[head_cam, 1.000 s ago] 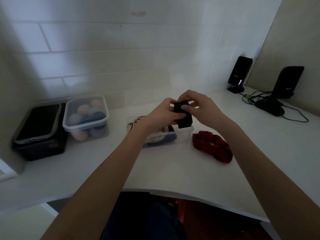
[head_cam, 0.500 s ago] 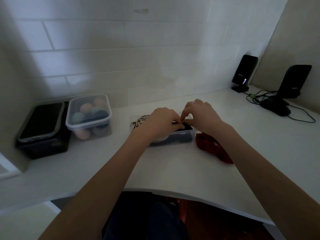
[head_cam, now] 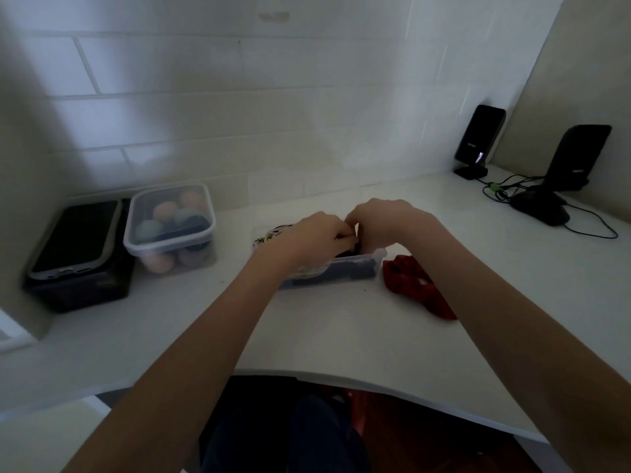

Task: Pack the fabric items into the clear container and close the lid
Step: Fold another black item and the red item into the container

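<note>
While both of my hands press a black fabric item (head_cam: 355, 249) into the clear container (head_cam: 341, 269), left hand (head_cam: 316, 238) and right hand (head_cam: 389, 221) pinch it; a red scrunchie (head_cam: 415, 283) lies beside on the table (head_cam: 324, 336).

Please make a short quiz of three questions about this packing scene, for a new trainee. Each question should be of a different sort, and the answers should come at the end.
1. True or false: the red fabric item is already inside the clear container.
2. Multiple choice: where are the left hand and the right hand? A) on the phone B) together over the open clear container C) on the cables
3. Fill in: the lidded box with coloured balls stands to the ____ of the clear container.

Key: 1 false, it lies on the counter beside the container, on its right. 2 B. 3 left.
</note>
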Tool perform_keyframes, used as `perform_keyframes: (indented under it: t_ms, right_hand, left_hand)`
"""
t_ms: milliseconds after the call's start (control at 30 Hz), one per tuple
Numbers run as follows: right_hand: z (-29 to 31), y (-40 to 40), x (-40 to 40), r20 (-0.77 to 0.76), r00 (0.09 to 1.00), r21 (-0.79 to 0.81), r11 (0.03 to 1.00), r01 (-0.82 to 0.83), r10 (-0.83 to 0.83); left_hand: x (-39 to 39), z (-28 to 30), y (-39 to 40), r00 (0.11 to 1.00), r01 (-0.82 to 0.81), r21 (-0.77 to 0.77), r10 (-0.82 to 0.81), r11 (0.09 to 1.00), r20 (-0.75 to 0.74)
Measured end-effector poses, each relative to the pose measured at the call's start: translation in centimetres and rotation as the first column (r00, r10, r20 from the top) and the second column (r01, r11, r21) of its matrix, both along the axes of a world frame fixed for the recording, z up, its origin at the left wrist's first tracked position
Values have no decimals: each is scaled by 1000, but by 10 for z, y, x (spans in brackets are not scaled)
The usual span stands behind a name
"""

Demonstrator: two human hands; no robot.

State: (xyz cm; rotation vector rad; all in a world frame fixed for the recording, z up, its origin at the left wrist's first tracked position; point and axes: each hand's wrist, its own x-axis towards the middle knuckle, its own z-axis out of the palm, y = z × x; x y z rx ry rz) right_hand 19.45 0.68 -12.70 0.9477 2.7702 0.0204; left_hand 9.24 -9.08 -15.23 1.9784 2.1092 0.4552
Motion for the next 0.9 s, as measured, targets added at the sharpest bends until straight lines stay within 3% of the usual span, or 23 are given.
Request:
perform_keyframes:
  t_ms: [100, 167, 233, 467, 567, 667, 767, 833, 900]
  right_hand:
    - [0, 7, 15, -308, 946, -218, 975, 29, -97]
    - [-2, 9, 25, -528, 835, -226, 974, 36, -153]
    - [-3, 10, 33, -622, 764, -226, 973, 35, -172]
    - [-1, 6, 43, -643, 757, -231, 972, -51, -113]
    - [-1, 2, 42, -543, 839, -222, 970, -104, -34]
    - [-9, 2, 38, -463, 886, -145, 988, -52, -21]
    - [-14, 2, 35, -693, 720, -91, 994, -54, -24]
    - [-9, -1, 34, -826, 561, -144, 982, -121, -52]
    - [-1, -3, 32, -880, 464, -216, 955, -203, -101]
  left_hand:
    - [-8, -2, -7, 984, -98, 181, 68, 979, 164]
    - [-15, -3, -9, 969, -161, 277, 99, 947, 226]
    - [-20, -2, -11, 965, -184, 322, 109, 929, 237]
    - [-19, -1, -12, 969, -153, 311, 80, 938, 235]
    - [-15, -2, -8, 971, -130, 269, 67, 955, 230]
    - [-13, -2, -4, 973, -131, 255, 76, 958, 216]
    - [-9, -1, -4, 965, -120, 225, 60, 967, 254]
    - [-6, -1, -2, 969, -113, 222, 58, 969, 240]
    - [-5, -2, 3, 972, -120, 234, 66, 965, 226]
